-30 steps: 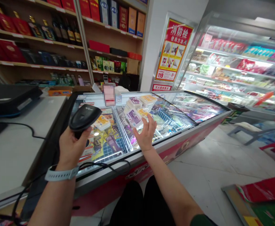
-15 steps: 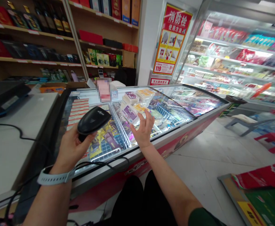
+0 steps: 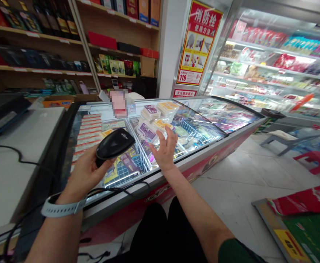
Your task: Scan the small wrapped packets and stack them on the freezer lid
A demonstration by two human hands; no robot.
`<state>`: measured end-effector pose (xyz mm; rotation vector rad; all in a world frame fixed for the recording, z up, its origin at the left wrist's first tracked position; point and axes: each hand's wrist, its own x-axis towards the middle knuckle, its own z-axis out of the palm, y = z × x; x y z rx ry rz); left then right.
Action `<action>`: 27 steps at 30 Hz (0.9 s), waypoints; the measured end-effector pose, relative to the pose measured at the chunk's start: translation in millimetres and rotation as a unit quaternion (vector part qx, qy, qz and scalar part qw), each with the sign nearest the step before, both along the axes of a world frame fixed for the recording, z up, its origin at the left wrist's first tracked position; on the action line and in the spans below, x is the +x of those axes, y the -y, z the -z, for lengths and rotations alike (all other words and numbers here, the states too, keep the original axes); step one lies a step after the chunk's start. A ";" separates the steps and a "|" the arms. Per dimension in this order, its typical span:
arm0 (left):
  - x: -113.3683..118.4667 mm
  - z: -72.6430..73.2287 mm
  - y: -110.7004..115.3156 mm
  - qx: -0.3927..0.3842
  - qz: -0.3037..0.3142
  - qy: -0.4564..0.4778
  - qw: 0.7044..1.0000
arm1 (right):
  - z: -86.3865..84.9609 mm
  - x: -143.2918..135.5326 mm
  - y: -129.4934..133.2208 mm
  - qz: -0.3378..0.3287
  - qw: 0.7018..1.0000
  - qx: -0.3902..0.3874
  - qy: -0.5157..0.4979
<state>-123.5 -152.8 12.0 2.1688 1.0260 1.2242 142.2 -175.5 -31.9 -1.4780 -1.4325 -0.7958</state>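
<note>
My left hand (image 3: pixel 87 171) is wrapped round the handle of a black barcode scanner (image 3: pixel 115 146), whose head points right, above the glass-topped chest freezer (image 3: pixel 186 155). To the right of the scanner, my right hand (image 3: pixel 164 148) hovers over the glass with its fingers spread and nothing in them. Just beyond its fingertips, a pack with a purple label (image 3: pixel 147 132) shows in the freezer. Under the scanner, a white wire basket (image 3: pixel 140 157) holds several wrapped ice creams, partly hidden by my left hand.
A grey counter (image 3: pixel 20 164) with a black device (image 3: pixel 5 111) stands at left. The scanner's black cable (image 3: pixel 132 193) loops along the freezer's front edge. Shelves of bottles and boxes (image 3: pixel 102 40) rise behind. At right are a lit display fridge (image 3: pixel 272 69) and a grey stool (image 3: pixel 282 140).
My left hand has shifted the scanner slightly to the right and down. My right hand stays spread over the freezer, almost in the same place. The view has tilted a little.
</note>
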 end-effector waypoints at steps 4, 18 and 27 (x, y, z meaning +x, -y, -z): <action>1.6 -2.9 3.2 -0.013 0.007 0.009 1.000 | 1.3 -0.1 -0.9 -0.004 1.000 0.006 0.001; 0.0 -0.8 -0.2 -0.007 -0.010 -0.003 1.000 | -6.5 -2.4 4.0 -0.017 0.996 -0.056 -0.066; 0.3 -0.6 -0.4 0.006 0.006 0.001 1.000 | -27.8 48.4 -12.8 -0.014 0.982 -0.010 -0.188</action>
